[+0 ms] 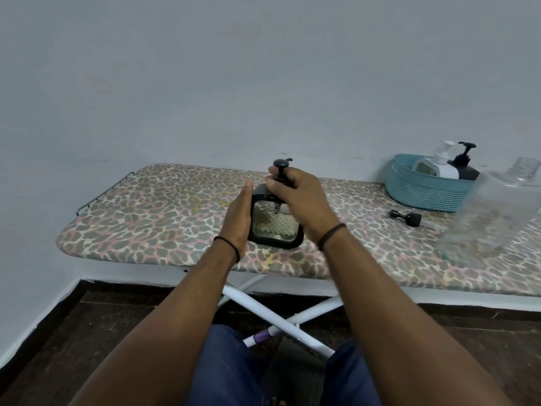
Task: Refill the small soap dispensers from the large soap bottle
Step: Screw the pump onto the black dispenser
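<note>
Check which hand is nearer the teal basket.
Right. The right hand grips the pump of the black-framed dispenser, on the side facing the teal basket. The left hand braces the dispenser's far side.

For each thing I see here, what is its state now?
Glass dispenser: upright, pump on.
Left hand: flat against dispenser side.
Right hand: gripping pump collar.
Loose black pump: lying on board.
Large clear bottle: uncapped.
Blue basket: holds two pump bottles.
</note>
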